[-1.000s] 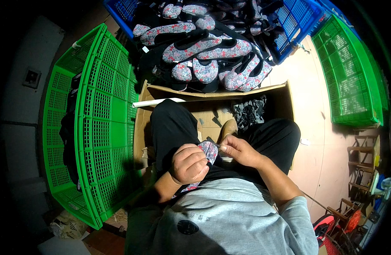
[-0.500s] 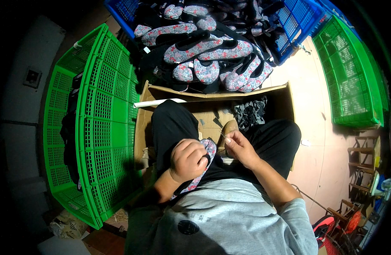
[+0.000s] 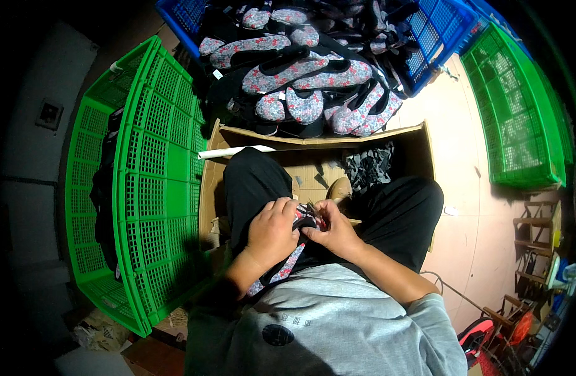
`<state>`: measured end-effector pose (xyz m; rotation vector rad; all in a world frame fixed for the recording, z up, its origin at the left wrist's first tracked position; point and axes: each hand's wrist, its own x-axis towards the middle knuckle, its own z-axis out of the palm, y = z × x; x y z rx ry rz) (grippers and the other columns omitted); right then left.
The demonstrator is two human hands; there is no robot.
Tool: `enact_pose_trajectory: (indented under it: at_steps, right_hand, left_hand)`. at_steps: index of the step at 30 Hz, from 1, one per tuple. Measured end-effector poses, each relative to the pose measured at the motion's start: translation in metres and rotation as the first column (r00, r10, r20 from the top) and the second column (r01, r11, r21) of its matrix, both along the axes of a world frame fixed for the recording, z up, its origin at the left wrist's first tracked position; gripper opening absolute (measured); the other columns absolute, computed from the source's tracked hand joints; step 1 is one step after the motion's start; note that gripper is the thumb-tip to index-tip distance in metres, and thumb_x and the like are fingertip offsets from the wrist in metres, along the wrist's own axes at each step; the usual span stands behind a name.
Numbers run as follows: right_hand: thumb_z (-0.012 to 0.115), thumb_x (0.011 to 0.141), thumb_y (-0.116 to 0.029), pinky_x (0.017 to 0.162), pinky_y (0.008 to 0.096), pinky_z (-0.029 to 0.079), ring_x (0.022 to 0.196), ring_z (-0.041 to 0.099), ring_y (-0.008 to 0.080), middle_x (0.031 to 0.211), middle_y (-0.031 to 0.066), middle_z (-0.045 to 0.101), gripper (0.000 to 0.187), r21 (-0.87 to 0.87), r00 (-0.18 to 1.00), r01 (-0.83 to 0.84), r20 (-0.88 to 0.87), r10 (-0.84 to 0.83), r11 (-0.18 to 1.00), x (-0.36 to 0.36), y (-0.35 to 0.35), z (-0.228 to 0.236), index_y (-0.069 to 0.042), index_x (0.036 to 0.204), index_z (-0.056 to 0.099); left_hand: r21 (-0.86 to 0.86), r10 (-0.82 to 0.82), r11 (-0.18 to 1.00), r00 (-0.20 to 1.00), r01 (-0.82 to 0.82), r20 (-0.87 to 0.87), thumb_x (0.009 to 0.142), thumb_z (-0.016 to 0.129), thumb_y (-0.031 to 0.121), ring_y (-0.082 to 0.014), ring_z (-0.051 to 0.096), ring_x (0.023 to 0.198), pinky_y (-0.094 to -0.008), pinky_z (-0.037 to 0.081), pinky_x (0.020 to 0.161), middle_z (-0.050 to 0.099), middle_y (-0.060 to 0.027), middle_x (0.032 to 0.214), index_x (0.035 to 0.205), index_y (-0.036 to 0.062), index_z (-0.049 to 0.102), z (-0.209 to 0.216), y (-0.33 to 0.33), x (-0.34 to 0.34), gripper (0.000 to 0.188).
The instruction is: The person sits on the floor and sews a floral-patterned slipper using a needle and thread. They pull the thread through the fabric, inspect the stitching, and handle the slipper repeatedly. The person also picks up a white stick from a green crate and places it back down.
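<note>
A floral cloth shoe (image 3: 290,263) with black edging lies over my lap between my knees. My left hand (image 3: 272,230) is closed round the shoe from the left, knuckles upward. From the right, my right hand (image 3: 338,233) pinches the shoe's far end, its thumb close to the black edging. Something thin and dark pokes out near the right fingertips, too small to name. Both hands cover much of the shoe's upper end.
A low cardboard box (image 3: 319,139) surrounds my legs, with grey scraps (image 3: 369,168) inside. A white tube (image 3: 235,152) crosses it. Beyond lies a heap of floral shoes (image 3: 332,75) by a blue crate (image 3: 441,31). Green crates stand left (image 3: 169,163) and right (image 3: 513,106).
My right hand has come left and down from over the box onto the shoe. The left hand has shifted slightly, and its fingers sit higher along the shoe.
</note>
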<state>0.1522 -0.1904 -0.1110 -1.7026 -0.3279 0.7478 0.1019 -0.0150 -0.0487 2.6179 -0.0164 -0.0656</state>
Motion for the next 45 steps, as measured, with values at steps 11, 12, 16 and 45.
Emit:
enact_pose_trajectory:
  at_steps: [11,12,16,45]
  right_hand:
    - [0.07,0.076,-0.015,0.086,0.0443,0.049,0.099,0.059,0.0414,0.112,0.0267,0.057,0.055,-0.269,0.955,0.04,0.295,0.043,0.962,0.003,0.013,-0.008,0.002,0.123,0.046]
    - [0.07,0.076,-0.015,0.088,0.0447,0.048,0.102,0.059,0.0421,0.113,0.0274,0.057,0.056,-0.3,0.95,0.017,0.302,0.078,0.954,0.006,0.016,-0.011,0.002,0.124,0.046]
    - [0.073,0.073,-0.011,0.09,0.045,0.048,0.105,0.059,0.0436,0.108,0.0284,0.061,0.051,-0.355,0.959,-0.024,0.255,0.121,0.935,0.013,0.017,-0.005,0.003,0.117,0.052]
    - [0.059,0.079,0.008,0.066,0.0206,0.039,0.073,0.047,0.0031,0.079,-0.0064,0.053,0.014,0.376,0.889,-0.321,-0.197,0.414,0.869,0.001,-0.033,0.026,0.0,0.09,0.06]
  left_hand:
    - [0.045,0.044,0.998,0.997,-0.047,0.062,0.067,0.067,0.001,-0.0335,0.06,0.094,-0.041,0.05,0.082,0.062,-0.0114,0.099,0.102,0.0042,0.061,-0.003,-0.002,0.002,0.036]
    - [0.057,0.041,0.997,0.997,-0.044,0.058,0.067,0.067,0.001,-0.0336,0.06,0.095,-0.0409,0.05,0.082,0.062,-0.0115,0.1,0.102,0.0042,0.061,-0.002,-0.002,0.002,0.036]
    - [0.07,0.032,0.997,0.993,-0.041,0.117,0.066,0.067,0.001,-0.0334,0.06,0.098,-0.0405,0.049,0.085,0.063,-0.0126,0.104,0.106,0.004,0.062,-0.006,-0.002,0.0,0.041]
    - [-0.32,-0.113,0.941,0.994,0.106,-0.003,0.072,0.071,0.009,-0.0361,0.063,0.085,-0.0399,0.049,0.073,0.066,-0.0157,0.087,0.093,0.0023,0.064,0.038,-0.008,-0.028,0.024]
